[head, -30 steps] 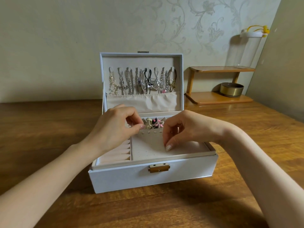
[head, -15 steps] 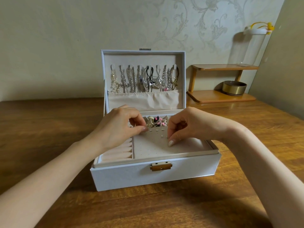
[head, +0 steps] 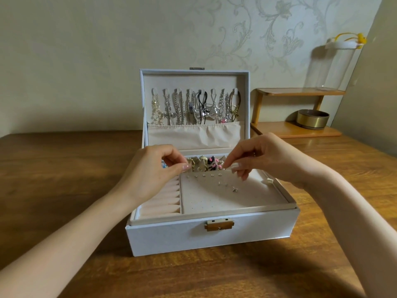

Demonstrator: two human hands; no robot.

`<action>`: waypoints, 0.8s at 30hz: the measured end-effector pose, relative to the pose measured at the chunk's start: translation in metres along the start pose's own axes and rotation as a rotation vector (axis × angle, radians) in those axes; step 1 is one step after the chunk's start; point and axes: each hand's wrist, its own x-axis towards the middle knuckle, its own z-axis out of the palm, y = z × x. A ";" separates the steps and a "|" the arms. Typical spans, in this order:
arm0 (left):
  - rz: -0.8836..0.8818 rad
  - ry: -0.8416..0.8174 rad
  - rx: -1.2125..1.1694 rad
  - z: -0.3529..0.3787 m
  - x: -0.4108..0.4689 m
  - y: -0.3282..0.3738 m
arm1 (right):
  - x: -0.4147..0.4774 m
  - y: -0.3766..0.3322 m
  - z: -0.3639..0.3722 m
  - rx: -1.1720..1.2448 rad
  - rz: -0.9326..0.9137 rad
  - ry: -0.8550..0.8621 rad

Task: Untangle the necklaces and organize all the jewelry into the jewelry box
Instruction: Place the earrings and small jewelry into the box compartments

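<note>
The white jewelry box (head: 171, 235) stands open on the wooden table (head: 64, 179). Several necklaces (head: 193, 108) hang from hooks inside its upright lid (head: 193, 80). The top tray holds ring rolls (head: 163, 196) at the left and a beige earring panel (head: 214, 198) carrying small studs (head: 204, 175). Gold, black and pink earrings (head: 206, 163) fill the back compartments. My left hand (head: 154, 171) pinches a gold earring (head: 191, 163) at their left end. My right hand (head: 264, 158) pinches a small piece next to the pink ones; what it is stays too small to tell.
A wooden two-level shelf (head: 300, 130) stands at the back right with a gold round tin (head: 312, 119) on it and a clear jar (head: 335, 65) on top. A wall runs close along the right side. Blue beads (head: 164, 164) show behind my left hand.
Both hands have lifted from the earring panel and moved back to the rear compartments. More studs on the panel are uncovered now.
</note>
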 end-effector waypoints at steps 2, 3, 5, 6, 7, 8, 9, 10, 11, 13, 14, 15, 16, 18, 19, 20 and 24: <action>-0.003 -0.002 0.005 0.000 -0.001 0.000 | 0.001 0.000 0.003 0.026 -0.006 0.030; -0.006 -0.007 0.007 0.000 -0.002 0.000 | 0.002 0.000 0.005 0.043 -0.009 0.046; -0.008 -0.013 0.010 -0.001 -0.002 -0.001 | 0.003 -0.002 0.008 0.078 -0.015 0.079; -0.007 -0.018 0.015 -0.001 -0.002 -0.001 | 0.004 -0.003 0.009 0.095 -0.018 0.095; -0.004 -0.022 0.024 -0.001 -0.002 -0.002 | 0.004 -0.003 0.011 0.109 -0.023 0.111; -0.001 -0.027 0.035 -0.001 -0.002 -0.003 | 0.005 -0.005 0.012 0.120 -0.027 0.125; 0.002 -0.029 0.047 -0.001 -0.002 -0.004 | 0.006 -0.005 0.013 0.123 -0.029 0.138; 0.003 -0.030 0.058 -0.001 -0.002 -0.006 | 0.006 -0.006 0.014 0.119 -0.030 0.153; 0.001 -0.029 0.065 -0.001 -0.002 -0.007 | 0.007 -0.006 0.015 0.111 -0.029 0.167; -0.006 -0.028 0.067 -0.001 -0.002 -0.009 | 0.008 -0.005 0.016 0.101 -0.012 0.186; -0.007 -0.029 0.065 -0.002 -0.003 -0.009 | 0.008 -0.003 0.015 0.100 -0.002 0.190; -0.007 -0.028 0.060 -0.002 -0.003 -0.009 | 0.008 -0.002 0.015 0.091 0.008 0.188; -0.009 -0.024 0.052 -0.002 -0.003 -0.008 | 0.009 0.000 0.015 0.077 0.017 0.183; -0.020 -0.010 0.034 -0.003 -0.003 -0.006 | 0.011 0.002 0.015 0.069 0.032 0.172; -0.032 0.002 0.021 -0.003 -0.002 -0.006 | 0.012 0.002 0.016 0.087 0.039 0.170; -0.049 0.014 0.004 -0.003 -0.003 -0.006 | 0.012 0.002 0.017 0.109 0.045 0.176; -0.095 0.048 -0.028 -0.005 -0.003 -0.007 | 0.014 0.002 0.020 0.159 0.041 0.254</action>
